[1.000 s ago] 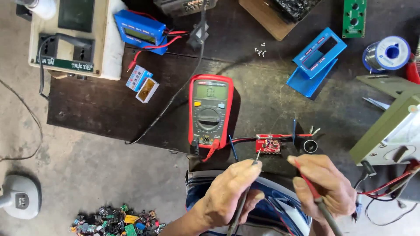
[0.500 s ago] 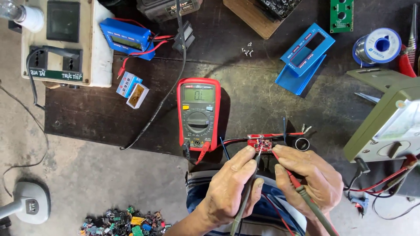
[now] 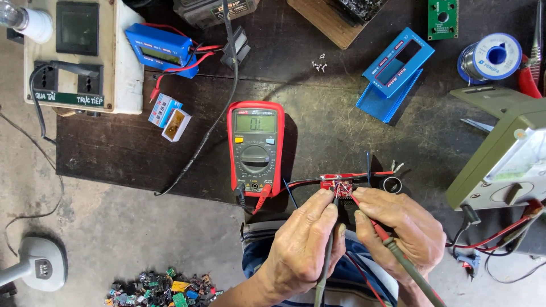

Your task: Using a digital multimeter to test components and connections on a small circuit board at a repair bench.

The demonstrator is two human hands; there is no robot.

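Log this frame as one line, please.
left hand: black probe on red board | right hand: red probe on board | multimeter: on

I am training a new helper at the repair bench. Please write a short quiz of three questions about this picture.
1. True or false: both probe tips meet on the small red circuit board.
2. Which hand holds the red probe: A) left hand, B) right hand?
3. What lies directly left of the board, with its screen lit?

Key
1. True.
2. B; the left hand holds the black probe.
3. The red-cased digital multimeter, flat on the dark wooden bench.
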